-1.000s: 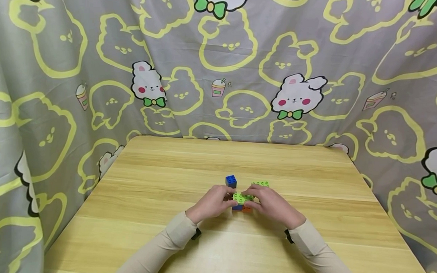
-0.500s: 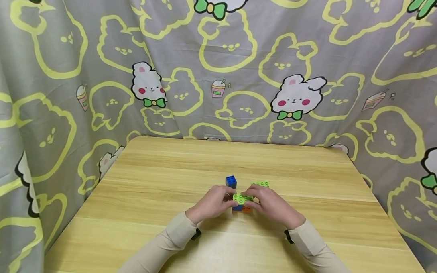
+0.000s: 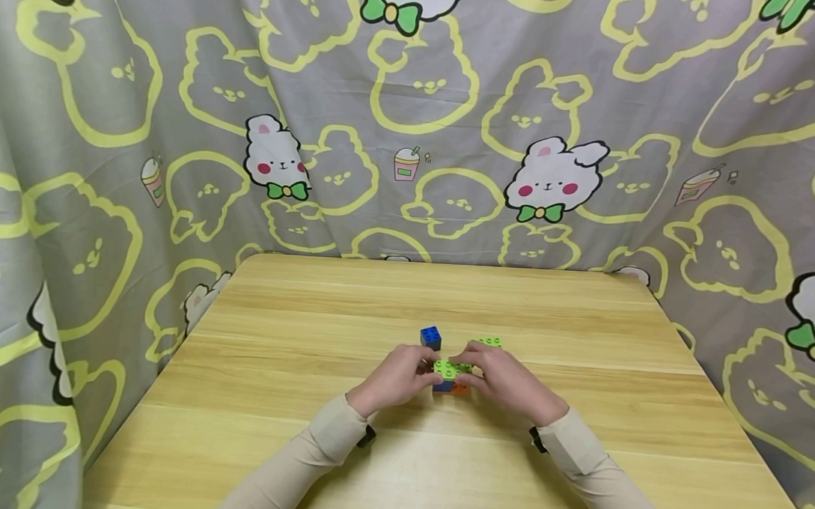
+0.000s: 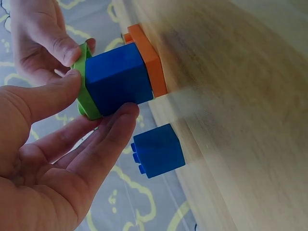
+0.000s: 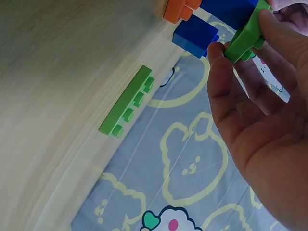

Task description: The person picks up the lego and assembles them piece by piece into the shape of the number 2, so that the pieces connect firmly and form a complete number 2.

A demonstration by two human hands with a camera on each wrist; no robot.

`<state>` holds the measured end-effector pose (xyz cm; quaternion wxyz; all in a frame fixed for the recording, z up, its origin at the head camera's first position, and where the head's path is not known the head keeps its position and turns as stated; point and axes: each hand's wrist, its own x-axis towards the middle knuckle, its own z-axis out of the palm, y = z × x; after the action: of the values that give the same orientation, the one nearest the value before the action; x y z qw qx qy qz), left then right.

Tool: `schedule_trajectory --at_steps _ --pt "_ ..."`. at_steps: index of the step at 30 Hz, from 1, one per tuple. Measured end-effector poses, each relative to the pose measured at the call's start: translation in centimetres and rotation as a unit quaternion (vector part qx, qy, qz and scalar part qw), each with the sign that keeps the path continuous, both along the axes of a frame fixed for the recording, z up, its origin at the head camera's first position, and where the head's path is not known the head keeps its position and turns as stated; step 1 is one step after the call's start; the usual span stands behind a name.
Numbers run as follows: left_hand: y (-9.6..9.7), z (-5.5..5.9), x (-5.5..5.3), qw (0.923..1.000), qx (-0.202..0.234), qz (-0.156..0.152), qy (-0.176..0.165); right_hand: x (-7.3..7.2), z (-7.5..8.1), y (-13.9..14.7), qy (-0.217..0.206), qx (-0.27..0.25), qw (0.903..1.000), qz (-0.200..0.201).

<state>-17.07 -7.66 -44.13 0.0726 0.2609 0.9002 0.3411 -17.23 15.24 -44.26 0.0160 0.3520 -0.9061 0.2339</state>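
Note:
Near the middle of the table, a small stack of toy building bricks stands between my two hands. At its bottom lies a flat orange brick (image 4: 150, 60). A taller blue brick (image 4: 118, 77) stands on that, and a flat light green brick (image 3: 447, 369) caps it, reaching past the blue one on the right. My left hand (image 3: 398, 375) pinches the green brick between thumb and fingers, fingertips also along the blue brick's side. My right hand (image 3: 511, 384) pinches the green brick's overhanging end, its thumb at the near edge and fingers at the far one.
A separate blue brick (image 3: 431, 337) stands behind the stack, slightly left. Another flat green brick (image 5: 126, 103) lies studs up on the table (image 3: 298, 296), partly hidden by the right hand in the head view. A patterned curtain (image 3: 346, 80) hangs behind the table.

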Motion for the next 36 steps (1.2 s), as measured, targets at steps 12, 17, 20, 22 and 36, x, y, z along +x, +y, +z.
schedule_trajectory --at_steps 12,17,20,22,36 --pt "-0.05 -0.12 -0.22 1.0000 0.006 0.004 -0.006 0.03 0.18 0.07 -0.008 -0.010 0.9999 0.007" --pt "-0.09 -0.05 -0.23 1.0000 0.003 0.003 -0.006 0.01 0.22 0.12 -0.007 -0.007 0.9999 0.010" --pt "-0.13 0.05 -0.24 0.9999 0.003 0.005 -0.009 -0.03 0.23 0.12 -0.008 -0.006 0.9999 0.010" --pt "-0.15 0.10 -0.23 0.9999 0.005 0.006 -0.010 -0.04 0.21 0.10 -0.009 -0.007 0.9999 0.011" --pt "-0.25 -0.11 -0.30 0.9995 0.016 0.007 -0.025 -0.59 -0.13 0.35 -0.045 -0.019 0.9987 0.013"
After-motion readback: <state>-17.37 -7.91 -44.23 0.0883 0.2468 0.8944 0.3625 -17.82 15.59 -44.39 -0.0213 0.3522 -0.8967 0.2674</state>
